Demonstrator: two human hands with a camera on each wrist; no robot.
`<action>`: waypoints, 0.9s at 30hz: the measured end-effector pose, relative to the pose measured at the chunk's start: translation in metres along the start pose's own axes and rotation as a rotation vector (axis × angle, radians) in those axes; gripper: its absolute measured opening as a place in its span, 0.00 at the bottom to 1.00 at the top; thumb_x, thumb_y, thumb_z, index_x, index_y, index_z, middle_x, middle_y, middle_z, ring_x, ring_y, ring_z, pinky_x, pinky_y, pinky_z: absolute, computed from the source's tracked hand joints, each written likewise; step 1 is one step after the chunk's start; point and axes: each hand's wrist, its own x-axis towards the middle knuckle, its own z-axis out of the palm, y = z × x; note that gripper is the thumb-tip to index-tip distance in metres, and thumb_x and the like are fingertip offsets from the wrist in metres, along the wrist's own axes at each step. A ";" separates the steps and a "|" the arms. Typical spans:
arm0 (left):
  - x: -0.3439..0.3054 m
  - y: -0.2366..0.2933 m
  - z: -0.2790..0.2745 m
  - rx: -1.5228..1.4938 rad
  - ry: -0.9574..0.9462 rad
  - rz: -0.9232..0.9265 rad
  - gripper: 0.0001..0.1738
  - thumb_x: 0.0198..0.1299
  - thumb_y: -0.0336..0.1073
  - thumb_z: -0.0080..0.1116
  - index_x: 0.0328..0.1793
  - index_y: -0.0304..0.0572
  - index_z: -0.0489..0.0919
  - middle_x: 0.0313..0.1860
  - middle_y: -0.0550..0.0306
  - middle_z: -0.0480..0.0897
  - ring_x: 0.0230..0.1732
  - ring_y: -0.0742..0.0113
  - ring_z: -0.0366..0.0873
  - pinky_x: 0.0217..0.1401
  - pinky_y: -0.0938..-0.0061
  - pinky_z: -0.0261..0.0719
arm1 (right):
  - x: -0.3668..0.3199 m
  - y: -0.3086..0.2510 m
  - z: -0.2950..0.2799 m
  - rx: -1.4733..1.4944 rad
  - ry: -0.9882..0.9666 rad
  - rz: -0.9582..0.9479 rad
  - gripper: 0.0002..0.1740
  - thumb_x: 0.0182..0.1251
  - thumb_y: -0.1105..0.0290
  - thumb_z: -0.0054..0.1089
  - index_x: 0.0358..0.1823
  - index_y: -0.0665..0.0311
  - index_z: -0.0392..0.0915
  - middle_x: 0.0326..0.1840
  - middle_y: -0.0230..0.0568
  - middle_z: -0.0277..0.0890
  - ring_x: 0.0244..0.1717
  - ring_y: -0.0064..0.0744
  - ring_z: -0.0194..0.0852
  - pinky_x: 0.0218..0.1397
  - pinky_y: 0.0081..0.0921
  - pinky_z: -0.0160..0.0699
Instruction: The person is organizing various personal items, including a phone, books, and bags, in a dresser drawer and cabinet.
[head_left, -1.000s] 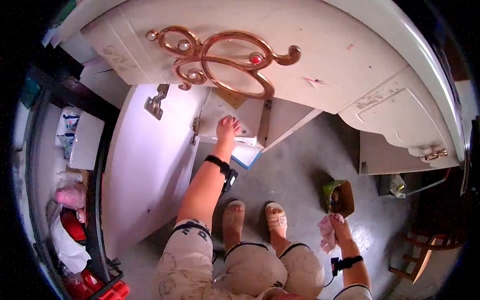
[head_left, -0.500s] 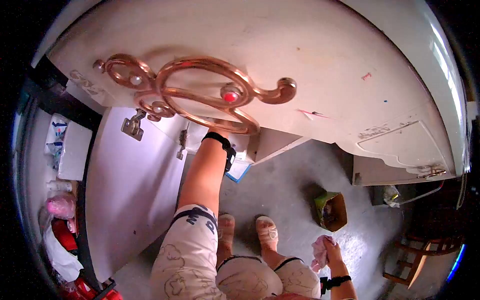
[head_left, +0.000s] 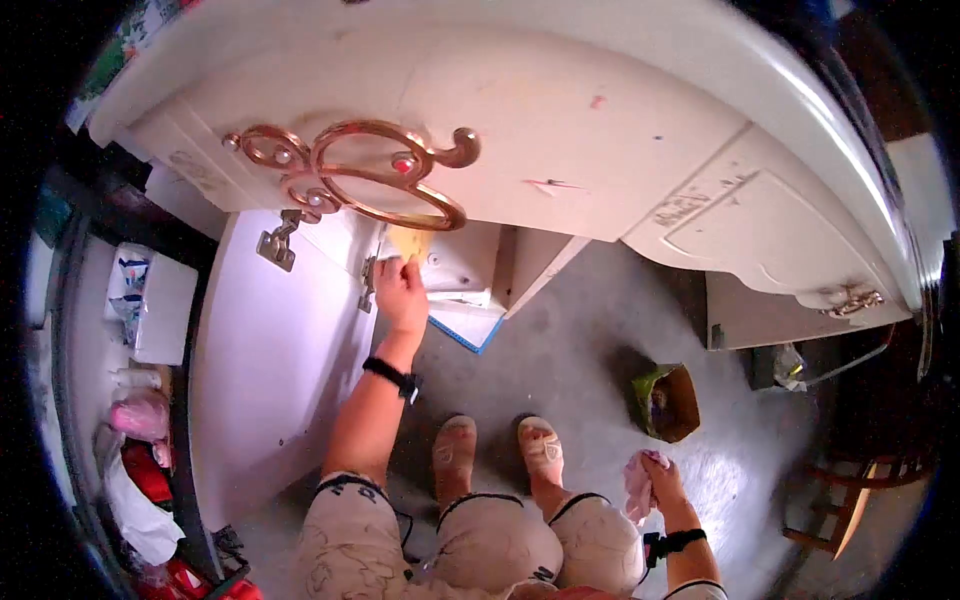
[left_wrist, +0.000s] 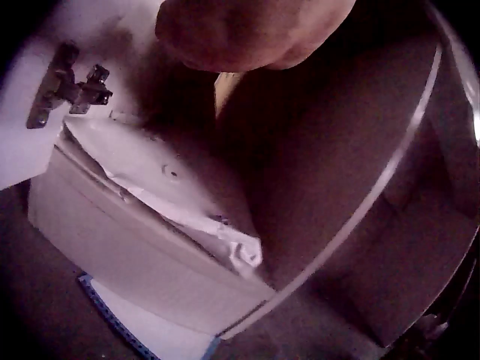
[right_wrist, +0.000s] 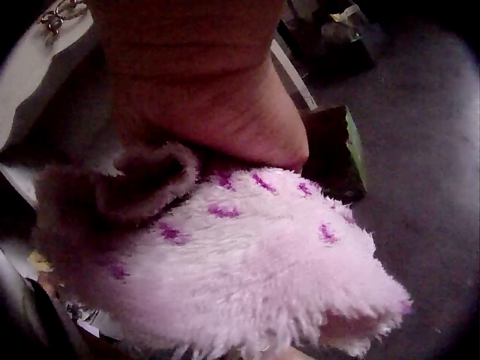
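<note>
At the opening of the low white cabinet, my left hand [head_left: 401, 298] pinches a flat yellow piece [head_left: 409, 241] between curled fingers. Only a corner of that yellow piece [left_wrist: 225, 91] shows below the left hand [left_wrist: 255, 30] in the left wrist view; its fingertips are hidden there. A fluffy pink cloth [head_left: 638, 488] hangs from my right hand [head_left: 664, 480], low on the right. Purple marks dot the cloth [right_wrist: 262, 240] in the right wrist view, where the right hand [right_wrist: 217, 112] grips its upper part.
The open white door [head_left: 290, 370] stands left of the cabinet, with a metal hinge [head_left: 278, 245]. Overhead is a white front with a copper-coloured ornament [head_left: 385, 165]. An open box [head_left: 668, 403] stands on the floor, a wooden chair [head_left: 850, 505] at right, shelves with bags at left.
My left hand reached in under the ornament, then came back out at the opening, now with the yellow piece at its fingers. My right hand still holds the cloth, slightly further left.
</note>
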 end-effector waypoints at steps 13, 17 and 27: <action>-0.142 0.048 -0.154 -0.768 -1.069 -0.716 0.09 0.58 0.33 0.50 0.43 0.39 0.73 0.32 0.65 0.75 0.31 0.77 0.69 0.33 0.81 0.68 | -0.025 -0.055 0.034 -0.430 -0.523 -0.376 0.24 0.56 0.56 0.59 0.50 0.63 0.71 0.45 0.38 0.74 0.44 0.29 0.70 0.48 0.26 0.69; -0.132 0.094 -0.150 -0.747 -1.197 -0.430 0.06 0.56 0.31 0.52 0.38 0.36 0.75 0.26 0.65 0.74 0.26 0.77 0.68 0.32 0.81 0.69 | -0.047 -0.073 0.041 -0.258 -0.665 -0.373 0.27 0.56 0.52 0.59 0.49 0.66 0.71 0.40 0.36 0.74 0.43 0.26 0.68 0.49 0.25 0.68; -0.125 0.146 -0.110 -0.629 -1.304 -0.288 0.14 0.60 0.36 0.50 0.50 0.39 0.73 0.33 0.64 0.75 0.30 0.76 0.72 0.33 0.82 0.72 | -0.111 -0.077 -0.038 0.074 0.051 -0.635 0.09 0.59 0.73 0.55 0.41 0.66 0.72 0.36 0.34 0.75 0.36 0.23 0.71 0.38 0.22 0.72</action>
